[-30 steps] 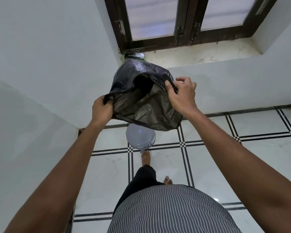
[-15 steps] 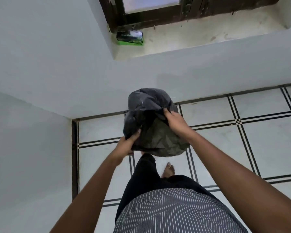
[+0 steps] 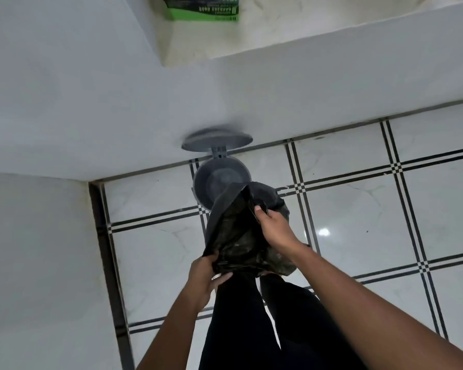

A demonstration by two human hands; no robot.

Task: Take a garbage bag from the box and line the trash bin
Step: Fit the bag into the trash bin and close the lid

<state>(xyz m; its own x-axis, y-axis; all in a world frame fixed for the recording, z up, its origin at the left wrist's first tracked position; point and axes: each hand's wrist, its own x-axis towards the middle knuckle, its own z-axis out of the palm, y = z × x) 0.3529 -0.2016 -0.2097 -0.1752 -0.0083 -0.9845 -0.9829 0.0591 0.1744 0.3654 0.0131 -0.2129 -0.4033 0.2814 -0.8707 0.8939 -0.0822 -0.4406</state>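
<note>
Both hands are curled on the bag (image 3: 241,236) — left hand (image 3: 203,276) at its near edge, right hand (image 3: 273,228) at the mouth. It should be spread, apparently just above the bin (image 3: 201,180), lid (image 3: 217,141) up.

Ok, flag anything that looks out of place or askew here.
Nothing stands out. The trash bin stands upright with its lid raised. The left hand and right hand grip the crumpled garbage bag just above it, not yet inside.
</note>
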